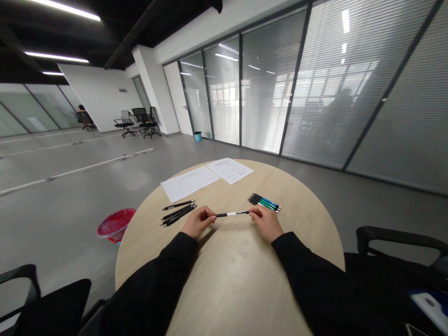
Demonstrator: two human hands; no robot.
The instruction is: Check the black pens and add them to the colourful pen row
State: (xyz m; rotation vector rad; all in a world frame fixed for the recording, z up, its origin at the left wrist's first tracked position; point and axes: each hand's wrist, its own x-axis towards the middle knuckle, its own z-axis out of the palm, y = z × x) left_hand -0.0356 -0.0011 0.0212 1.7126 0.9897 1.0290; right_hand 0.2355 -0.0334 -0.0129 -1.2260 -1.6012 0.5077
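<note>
A black pen with a white band (231, 214) is stretched level between my two hands, above the near middle of the round table. My left hand (200, 221) pinches its left end between thumb and fingers. At the other end, by the clip, my right hand (265, 223) has a closed fingertip grip. Left of my left hand lies a group of several black pens (178, 215), with one black pen (178, 205) set a little apart behind them. Just beyond my right hand, several pens with blue, green and white barrels (265, 202) lie side by side.
Two printed paper sheets (191, 182) (230, 170) lie at the table's far side. The round wooden table (241, 280) has a red-lined bin (116, 225) at its left. Black chairs (52, 303) (395, 270) flank me. A glass partition with blinds (266, 88) stands beyond.
</note>
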